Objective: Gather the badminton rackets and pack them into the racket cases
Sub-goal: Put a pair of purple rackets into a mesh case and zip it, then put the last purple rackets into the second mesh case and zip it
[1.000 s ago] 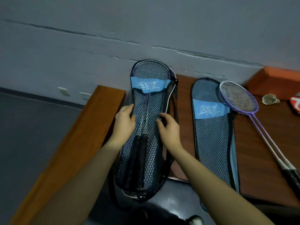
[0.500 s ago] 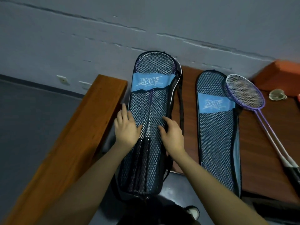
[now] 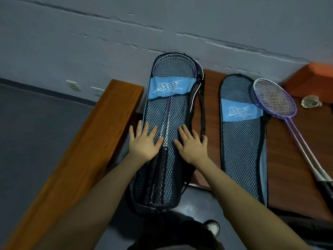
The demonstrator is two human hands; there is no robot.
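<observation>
- Head view: the left hand (image 3: 144, 144) lies flat, fingers spread, on the mesh of the filled racket case (image 3: 167, 134), left of the shafts seen through it.
- The right hand (image 3: 192, 147) is likewise spread flat, palm down, on that case's right half; neither hand grips anything.
- A second case (image 3: 241, 141) lies on the wooden table (image 3: 292, 159), well right of the right hand.
- Purple rackets (image 3: 275, 100) overlap its upper right edge.

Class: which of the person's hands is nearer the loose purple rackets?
Right. The right hand lies flat on the filled case, on its side toward the purple rackets; the left hand lies farther away.
</observation>
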